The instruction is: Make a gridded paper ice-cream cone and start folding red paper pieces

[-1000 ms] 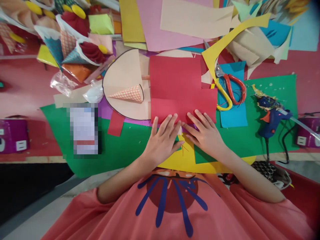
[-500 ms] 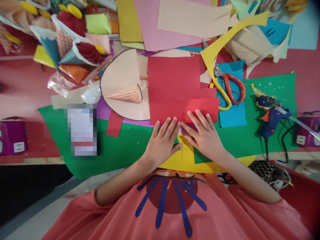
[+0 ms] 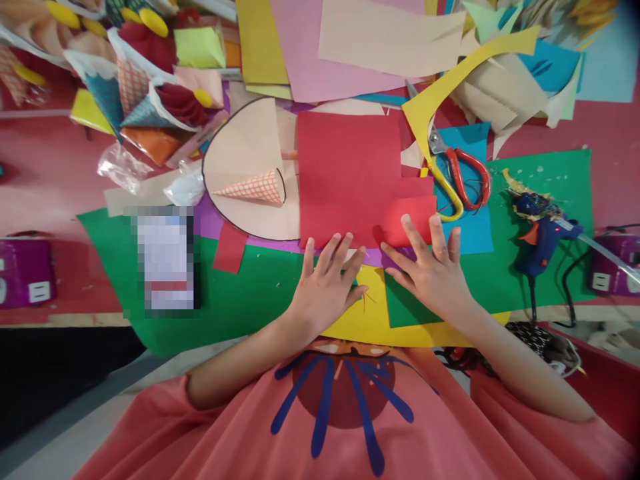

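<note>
A red paper sheet (image 3: 350,160) lies flat in front of me, with a brighter red folded-looking flap (image 3: 417,213) at its lower right. My left hand (image 3: 325,287) is open, palm down, its fingertips resting at the sheet's lower edge. Fingers spread, my right hand (image 3: 435,277) lies over the flap and its lower edge, open. Left of the sheet is a cream paper piece (image 3: 245,147) with a black curved outline, and a small checkered paper cone (image 3: 255,187) lies on it. Red-and-yellow-handled scissors (image 3: 457,173) rest to the right, partly under a curved yellow paper strip (image 3: 470,63).
A blue glue gun (image 3: 540,233) with its cord sits on green paper (image 3: 570,180) at the right. At the left lies a blurred-out phone (image 3: 165,260). Decorated paper cones (image 3: 135,87) crowd the back left, and paper sheets (image 3: 390,37) are piled at the back.
My right hand has slid right along the red sheet's lower edge, and its fingers have spread wider. My left hand has stayed almost in place.
</note>
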`<state>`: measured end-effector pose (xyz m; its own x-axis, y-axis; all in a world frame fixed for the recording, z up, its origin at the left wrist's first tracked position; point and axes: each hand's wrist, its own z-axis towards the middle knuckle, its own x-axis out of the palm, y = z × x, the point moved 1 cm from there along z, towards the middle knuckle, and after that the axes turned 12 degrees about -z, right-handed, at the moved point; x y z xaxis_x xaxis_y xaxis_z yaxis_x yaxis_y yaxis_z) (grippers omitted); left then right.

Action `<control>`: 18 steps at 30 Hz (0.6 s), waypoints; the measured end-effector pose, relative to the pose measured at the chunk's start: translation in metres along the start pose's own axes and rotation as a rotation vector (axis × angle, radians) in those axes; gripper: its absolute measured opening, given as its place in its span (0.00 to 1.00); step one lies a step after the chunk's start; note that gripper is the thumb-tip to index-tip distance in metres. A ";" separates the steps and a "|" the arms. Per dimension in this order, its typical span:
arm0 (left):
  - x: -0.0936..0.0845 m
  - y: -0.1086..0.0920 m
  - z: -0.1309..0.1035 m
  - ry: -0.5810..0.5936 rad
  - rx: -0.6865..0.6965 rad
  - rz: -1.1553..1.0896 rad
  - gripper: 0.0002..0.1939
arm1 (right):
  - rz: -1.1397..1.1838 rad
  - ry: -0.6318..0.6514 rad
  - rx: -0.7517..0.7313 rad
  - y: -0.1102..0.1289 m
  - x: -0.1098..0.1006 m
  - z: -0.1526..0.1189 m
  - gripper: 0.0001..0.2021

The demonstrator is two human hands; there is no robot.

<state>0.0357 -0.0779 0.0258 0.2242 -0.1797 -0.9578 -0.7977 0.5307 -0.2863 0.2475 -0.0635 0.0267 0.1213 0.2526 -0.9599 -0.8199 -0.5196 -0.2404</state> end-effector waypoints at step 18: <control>0.002 -0.001 -0.019 -0.036 -0.156 -0.020 0.33 | 0.019 0.119 0.120 -0.021 -0.003 -0.026 0.22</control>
<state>0.0261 -0.0949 0.0242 0.2586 -0.1575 -0.9531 -0.8696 0.3917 -0.3007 0.2791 -0.0744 0.0311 0.1649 0.1414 -0.9761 -0.8825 -0.4208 -0.2101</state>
